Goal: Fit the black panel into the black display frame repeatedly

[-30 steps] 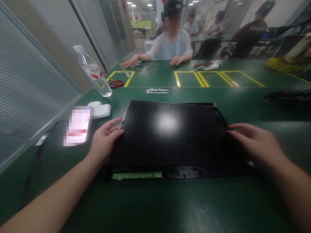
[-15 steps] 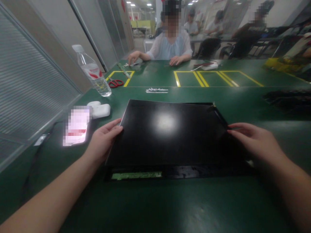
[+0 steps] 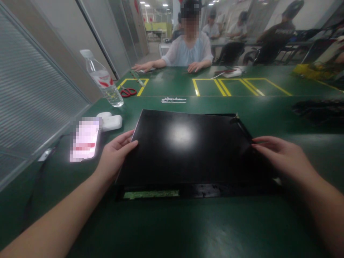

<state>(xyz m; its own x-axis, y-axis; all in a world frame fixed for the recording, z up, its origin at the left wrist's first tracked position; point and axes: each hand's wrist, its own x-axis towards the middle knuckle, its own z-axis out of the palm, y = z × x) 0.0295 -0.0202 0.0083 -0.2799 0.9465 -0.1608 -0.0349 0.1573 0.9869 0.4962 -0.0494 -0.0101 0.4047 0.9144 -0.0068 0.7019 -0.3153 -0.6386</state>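
A glossy black screen panel (image 3: pixel 193 161) lies over a black frame (image 3: pixel 209 191), its left side raised and slightly askew. A bright lamp reflection shows on its surface. Along the near edge of the frame runs a green strip (image 3: pixel 151 194), like a circuit board. My left hand (image 3: pixel 114 152) grips the panel's left edge, thumb on top and fingers underneath. At the right edge, my right hand (image 3: pixel 286 154) pinches with thumb and fingertips. Whether those fingertips also touch the frame, I cannot tell.
Left of the panel are a lit phone (image 3: pixel 85 139), a white case (image 3: pixel 111 122), a water bottle (image 3: pixel 104 84) and red-handled scissors (image 3: pixel 129 92). White scraps (image 3: pixel 173 100) lie beyond the panel. Across the green table (image 3: pixel 188 229) sits a co-worker (image 3: pixel 188 50). Dark material (image 3: pixel 319 111) lies at right.
The panel's left edge has shifted slightly left, and my left thumb reaches a little further over it. My right hand stays put. The co-worker's hand at the far left has moved outward and flattened.
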